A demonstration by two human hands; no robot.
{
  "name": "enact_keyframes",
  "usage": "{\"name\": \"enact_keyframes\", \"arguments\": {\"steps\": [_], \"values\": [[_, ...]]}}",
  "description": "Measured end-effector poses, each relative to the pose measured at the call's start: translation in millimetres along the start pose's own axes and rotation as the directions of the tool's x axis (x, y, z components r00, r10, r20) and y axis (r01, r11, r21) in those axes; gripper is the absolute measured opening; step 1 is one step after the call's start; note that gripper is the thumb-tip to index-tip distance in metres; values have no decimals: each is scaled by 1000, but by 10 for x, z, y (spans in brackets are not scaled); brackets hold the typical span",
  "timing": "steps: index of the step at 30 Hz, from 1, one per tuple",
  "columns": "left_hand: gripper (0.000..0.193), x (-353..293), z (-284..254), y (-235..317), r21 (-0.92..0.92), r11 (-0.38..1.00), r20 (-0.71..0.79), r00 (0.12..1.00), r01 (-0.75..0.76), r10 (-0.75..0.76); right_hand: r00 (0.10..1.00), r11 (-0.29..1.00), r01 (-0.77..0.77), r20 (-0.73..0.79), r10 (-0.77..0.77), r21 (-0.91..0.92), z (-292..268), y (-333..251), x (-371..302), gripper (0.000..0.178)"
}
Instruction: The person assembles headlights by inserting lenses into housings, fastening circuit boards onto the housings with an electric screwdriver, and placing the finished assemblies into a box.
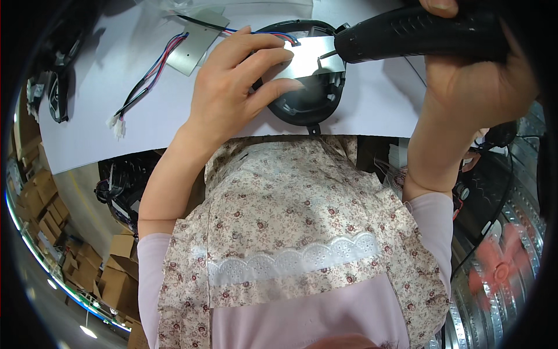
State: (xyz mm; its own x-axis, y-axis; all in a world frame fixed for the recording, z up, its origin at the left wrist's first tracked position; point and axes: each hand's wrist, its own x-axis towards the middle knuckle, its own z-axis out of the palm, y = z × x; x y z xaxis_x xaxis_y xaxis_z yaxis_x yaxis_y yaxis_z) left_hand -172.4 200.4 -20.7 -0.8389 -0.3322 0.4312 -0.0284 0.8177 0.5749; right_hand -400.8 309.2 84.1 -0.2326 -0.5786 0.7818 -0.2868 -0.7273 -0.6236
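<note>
A round black plastic housing point(305, 107) lies at the near edge of the table, with a shiny flat metal plate point(311, 49) across it. My left hand point(229, 81) grips the left part of this plate, thumb below and bent fingers above. Red, blue and black wires point(279, 36) run over the plate's upper left. My right hand point(465, 87) is wrapped round a black electric screwdriver point(401, 35), held nearly level. Its thin bit points left, and the tip is over the plate; whether it sits on a screw is too small to tell.
Left of my hand lie another metal plate point(189, 49) and a wire bundle point(148, 78) with white connectors. Black parts point(58, 93) stand at the table's left end. Cardboard boxes point(119, 279) are on the floor at left; a red-bladed fan point(500, 264) is at lower right.
</note>
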Motion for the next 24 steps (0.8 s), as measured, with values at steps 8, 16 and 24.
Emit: {"name": "enact_keyframes", "arguments": {"steps": [8, 16, 24], "values": [[35, -9, 12, 4, 15, 1000, -11, 1000, -14, 15, 988, 991, 87, 136, -73, -101, 163, -63, 100, 19], [31, -15, 26, -31, 35, 999, -48, 998, -38, 39, 952, 966, 185, 278, -130, -182, 302, -16, 208, 19], [30, -9, 68, 17, 20, 1000, -16, 1000, -4, 4, 897, 906, 320, 395, -196, -276, 209, -42, 311, 20]]}}
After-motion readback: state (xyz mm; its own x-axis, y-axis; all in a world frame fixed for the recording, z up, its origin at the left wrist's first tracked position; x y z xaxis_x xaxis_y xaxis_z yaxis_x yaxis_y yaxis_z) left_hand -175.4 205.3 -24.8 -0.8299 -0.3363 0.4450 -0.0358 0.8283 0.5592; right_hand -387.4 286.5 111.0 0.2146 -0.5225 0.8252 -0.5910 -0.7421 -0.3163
